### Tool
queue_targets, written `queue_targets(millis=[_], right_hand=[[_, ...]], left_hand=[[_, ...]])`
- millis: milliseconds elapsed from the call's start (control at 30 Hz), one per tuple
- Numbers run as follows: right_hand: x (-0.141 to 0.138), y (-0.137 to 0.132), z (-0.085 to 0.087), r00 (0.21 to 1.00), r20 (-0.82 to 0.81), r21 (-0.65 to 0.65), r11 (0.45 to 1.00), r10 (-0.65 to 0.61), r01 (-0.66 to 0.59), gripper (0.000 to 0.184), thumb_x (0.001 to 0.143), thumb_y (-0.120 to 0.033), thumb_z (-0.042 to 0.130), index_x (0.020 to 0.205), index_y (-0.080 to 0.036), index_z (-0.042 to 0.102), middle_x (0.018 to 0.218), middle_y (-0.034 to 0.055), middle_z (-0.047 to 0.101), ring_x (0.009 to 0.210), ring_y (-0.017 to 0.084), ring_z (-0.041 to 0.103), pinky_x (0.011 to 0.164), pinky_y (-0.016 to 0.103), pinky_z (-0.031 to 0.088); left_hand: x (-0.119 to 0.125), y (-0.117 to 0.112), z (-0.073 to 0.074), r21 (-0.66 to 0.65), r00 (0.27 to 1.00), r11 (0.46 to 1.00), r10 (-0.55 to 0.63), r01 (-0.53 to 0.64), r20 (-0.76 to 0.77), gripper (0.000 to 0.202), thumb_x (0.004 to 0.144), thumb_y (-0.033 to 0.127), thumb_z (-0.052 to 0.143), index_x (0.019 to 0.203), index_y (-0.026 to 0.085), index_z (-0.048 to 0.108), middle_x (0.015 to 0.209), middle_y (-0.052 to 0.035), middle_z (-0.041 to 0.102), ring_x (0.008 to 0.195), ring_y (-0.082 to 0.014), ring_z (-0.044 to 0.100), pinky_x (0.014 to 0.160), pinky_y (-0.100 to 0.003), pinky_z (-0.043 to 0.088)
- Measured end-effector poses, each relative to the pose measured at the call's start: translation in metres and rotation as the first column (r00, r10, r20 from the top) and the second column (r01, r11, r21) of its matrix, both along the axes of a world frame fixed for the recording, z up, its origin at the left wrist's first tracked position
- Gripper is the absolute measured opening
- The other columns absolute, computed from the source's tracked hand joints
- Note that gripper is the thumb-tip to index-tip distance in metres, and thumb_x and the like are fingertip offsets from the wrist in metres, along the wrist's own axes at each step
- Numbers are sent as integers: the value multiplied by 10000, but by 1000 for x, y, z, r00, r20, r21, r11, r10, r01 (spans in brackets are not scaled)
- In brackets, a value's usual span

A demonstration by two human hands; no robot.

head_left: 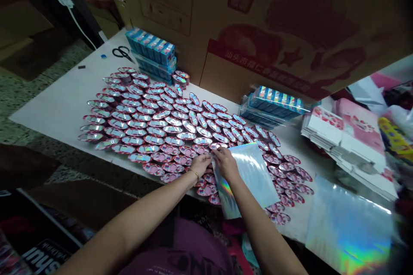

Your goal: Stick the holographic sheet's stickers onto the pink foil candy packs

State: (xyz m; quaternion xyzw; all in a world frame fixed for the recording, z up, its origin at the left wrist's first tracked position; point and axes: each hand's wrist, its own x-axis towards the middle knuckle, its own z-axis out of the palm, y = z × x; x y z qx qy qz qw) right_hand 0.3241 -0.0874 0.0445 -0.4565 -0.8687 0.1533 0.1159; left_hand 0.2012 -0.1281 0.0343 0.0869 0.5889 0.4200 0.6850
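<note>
Smooth, glossy holographic sheet [253, 166]

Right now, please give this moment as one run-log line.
left hand: over oval containers | right hand: at one corner of holographic sheet | black-handled scissors: on white table

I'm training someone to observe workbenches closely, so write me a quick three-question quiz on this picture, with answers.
1. True or false: the scissors lie on top of the pink-and-white cartons.
2. Where is the gold-coloured bracelet worn?
A) right wrist
B) left wrist
C) both wrists
3. Fill in: The right hand is at a corner of a shiny ____ that hides some of the oval-topped items.

Key:
1. False; the scissors lie on the table, near the far-left blue boxes.
2. B; it is just behind the left hand.
3. sheet.
</note>
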Motion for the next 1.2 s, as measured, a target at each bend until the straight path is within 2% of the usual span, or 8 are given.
queue_targets(millis=[300,500,633,700,800,900,1067,1200], right_hand=[[23,6,-1,962,79,65,962,261,-266,234,839,-143,432,996,-173,602,1044,86,575,872,179,500,765,294,419],[34,-4,80,968,-80,-61,968,239,-244,168,845,-190,422,790,-178,580,881,69,578,823,175,510,745,298,406],[21,-4,111,942,-335,-319,940,9,-122,146,816,-242,456,732,-185,562,779,29,569,697,137,509,627,252,390],[3,-3,99,881,-417,-501,865,-222,-19,168,780,-293,498,679,-178,564,695,12,557,625,125,498,552,235,364],[-26,-8,61,698,-434,-756,652,-570,62,211,720,-368,553,676,-164,577,578,-17,527,535,111,464,488,223,328],[-51,-20,27,566,-414,-852,522,-713,34,237,671,-392,596,643,-158,577,528,-37,514,491,93,426,479,218,310],[-89,-37,0,525,-398,-879,477,-753,18,263,644,-416,615,626,-154,598,513,-38,532,482,95,435,516,227,341],[-128,-43,-16,597,-445,-757,636,-668,148,254,690,-400,565,686,-157,638,641,6,610,617,136,511,624,251,379]], left_hand=[[19,-3,-10,51,993,995,94,-90,-68,127,661,196,633,772,136,618,555,33,553,479,-74,526,509,-207,469],[20,-3,-21,112,925,991,-26,73,-380,73,681,173,562,687,154,632,515,31,542,466,-96,511,461,-194,401],[0,-13,-15,204,913,979,73,12,-401,145,654,236,624,773,160,661,645,12,604,614,-106,551,543,-181,406],[-16,-22,-3,216,953,969,174,-120,-249,278,690,372,606,846,148,658,735,-13,627,643,-104,558,543,-181,406],[-43,-37,18,129,964,955,265,-265,18,507,730,566,494,895,110,639,781,-67,641,632,-107,571,495,-183,395],[-66,-46,26,125,944,936,328,-330,38,496,672,574,568,836,110,628,751,-71,647,637,-106,578,486,-171,381],[-101,-51,7,158,897,935,351,-318,-268,357,574,412,704,755,110,640,614,-11,615,518,-77,507,468,-177,350],[-138,-49,-11,198,715,967,252,-161,-652,253,665,376,625,734,135,663,642,-3,611,616,-114,527,601,-222,409]])
